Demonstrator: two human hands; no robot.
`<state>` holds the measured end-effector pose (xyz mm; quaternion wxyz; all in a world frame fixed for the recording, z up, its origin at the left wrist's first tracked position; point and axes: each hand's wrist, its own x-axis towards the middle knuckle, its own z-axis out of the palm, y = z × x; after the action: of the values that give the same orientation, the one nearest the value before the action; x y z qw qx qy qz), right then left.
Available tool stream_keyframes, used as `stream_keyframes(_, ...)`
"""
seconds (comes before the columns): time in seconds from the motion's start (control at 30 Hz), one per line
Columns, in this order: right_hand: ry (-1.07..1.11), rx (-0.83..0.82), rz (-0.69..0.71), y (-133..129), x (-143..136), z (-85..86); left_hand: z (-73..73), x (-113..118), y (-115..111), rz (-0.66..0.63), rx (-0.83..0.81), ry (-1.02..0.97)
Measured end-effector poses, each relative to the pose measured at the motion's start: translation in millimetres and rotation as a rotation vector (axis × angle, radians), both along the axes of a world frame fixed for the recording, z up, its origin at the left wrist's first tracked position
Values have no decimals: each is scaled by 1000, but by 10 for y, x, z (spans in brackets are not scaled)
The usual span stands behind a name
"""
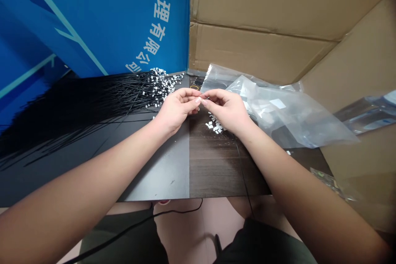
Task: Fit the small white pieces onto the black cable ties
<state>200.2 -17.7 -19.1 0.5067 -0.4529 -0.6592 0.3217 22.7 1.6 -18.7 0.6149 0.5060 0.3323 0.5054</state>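
Observation:
My left hand and my right hand meet fingertip to fingertip above the table. Between the left thumb and forefinger is a small white connector, mostly covered by the fingers. My right hand pinches a thin black wire, which runs down under the palm and over the table's front edge. Just below the hands lies a loose heap of small white connectors, partly behind the right hand. To the left spreads a large bundle of black wires with white connectors on their ends.
Clear plastic bags lie to the right, with a small bag of parts near the right edge. Cardboard stands behind and at the right, and a blue printed panel behind the left. A black cable hangs below the table.

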Motion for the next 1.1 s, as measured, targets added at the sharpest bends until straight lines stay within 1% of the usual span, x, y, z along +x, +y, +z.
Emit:
stream_keyframes(0.2,-48,27,-29,-9,0,-4,10,9,-13,6,-17,-20)
stream_keyframes(0.37,-136,122,-65,-10,33,3,6,-9,2,19,-54,-37)
stream_keyframes(0.43,-119,133,-64,-4,41,4,11,-18,5,5,-69,-36)
stream_keyframes(0.57,-7,50,-49,11,32,3,34,-28,-10,-23,-67,-20)
stream_keyframes(0.73,60,-54,-101,9,22,37,48,-22,-34,-27,-54,25)
stream_keyframes(0.9,70,-123,-78,-1,29,70,35,-17,-26,7,-3,85)
stream_keyframes(1.0,62,-137,-62,-5,32,73,26,-25,-11,2,2,114)
stream_keyframes(1.1,45,-146,-62,-16,33,86,14,-36,8,-14,41,154)
